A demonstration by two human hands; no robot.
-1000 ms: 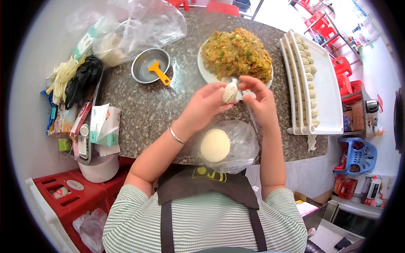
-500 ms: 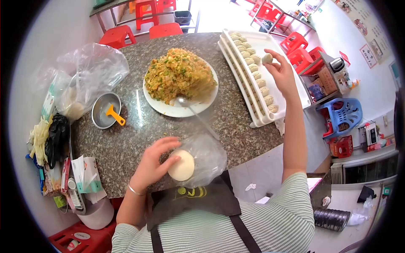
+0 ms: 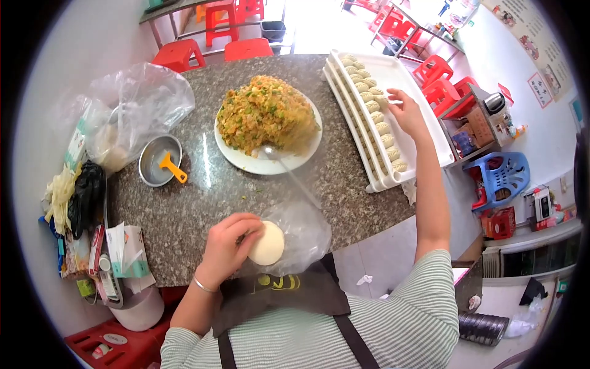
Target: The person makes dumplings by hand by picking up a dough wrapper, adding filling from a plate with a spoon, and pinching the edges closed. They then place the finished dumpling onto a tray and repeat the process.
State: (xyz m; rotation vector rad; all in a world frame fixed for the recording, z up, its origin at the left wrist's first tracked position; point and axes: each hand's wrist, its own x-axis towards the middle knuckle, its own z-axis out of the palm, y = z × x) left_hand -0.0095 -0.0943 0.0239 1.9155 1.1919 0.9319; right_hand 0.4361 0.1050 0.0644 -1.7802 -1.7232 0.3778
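A pale round dough wrapper (image 3: 267,243) is at the counter's near edge, on a clear plastic bag (image 3: 304,237). The fingers of my left hand (image 3: 230,249) are curled together onto the wrapper's left edge. Over the top white tray (image 3: 409,80), my right hand (image 3: 407,114) has its thumb and forefinger apart beside a row of pleated dumplings (image 3: 382,128). One dumpling (image 3: 380,99) lies by its fingertips. On a white plate (image 3: 236,161) in the middle is a heap of chopped filling (image 3: 264,117), with a metal spoon (image 3: 295,179) resting in it.
A metal bowl (image 3: 149,175) with a yellow-handled tool (image 3: 172,167) stands on the left of the speckled counter (image 3: 190,227). Behind it is a large plastic bag (image 3: 144,92). A tissue box (image 3: 127,249) is at the left edge. Red stools (image 3: 178,55) stand beyond the counter.
My right hand has come down and let go of the dumpling beside the row. My left hand's fingers, spread before, have closed on the wrapper's edge. The view has shifted slightly.
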